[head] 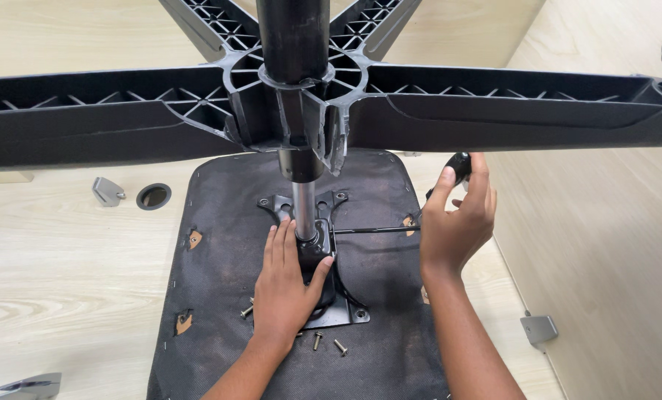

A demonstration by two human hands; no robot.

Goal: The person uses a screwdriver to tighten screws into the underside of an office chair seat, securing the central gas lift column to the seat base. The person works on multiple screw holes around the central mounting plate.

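an upturned office chair lies on a pale wooden surface (64,244), seen from above. the underside of the seat (220,296), covered in black fabric, faces up, and the black 5-arm base (494,111) spreads across the top of the view, close to the camera.

the left hand (290,285) rests palm down on the black metal mounting plate (338,315) at the seat's middle, its grip loosely wrapped around the foot of the silver gas cylinder (303,204), fingers on one side and thumb on the other.

the right hand (457,218) sits just to the right of that, its grip closed around the black handle of a screwdriver (390,230). the thin shaft runs level from this grip leftward to the cylinder's foot, its tip beside the left thumb; whether it touches a screw is hard to tell.

about 4 loose screws (340,347) lie on the fabric beside the left wrist. well apart from both grips, silver metal brackets (107,191) lie on the surface, and a round hole (154,196) sits near the far-left one.
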